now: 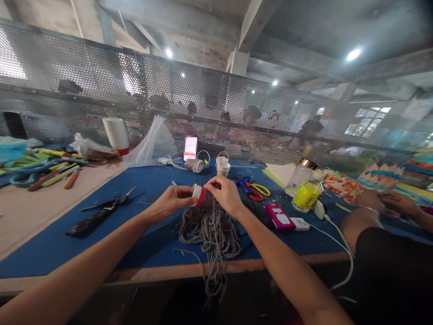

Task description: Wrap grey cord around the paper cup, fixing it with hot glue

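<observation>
1. My left hand [177, 197] grips a white, red-banded paper cup [200, 197], centre, rim leftward.
2. My right hand [226, 195] touches its cord-wound side; can't tell if gripping.
3. Loose grey cord heap [211, 232], nearer me.

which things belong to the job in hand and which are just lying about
In the job:
- red-banded cup, held in the left hand, the right hand at its cord-wrapped side
- grey cord, heaped below

Apparently just lying about:
- black-handled tool
- magenta box
- lit phone
- copper-lidded jar
</observation>
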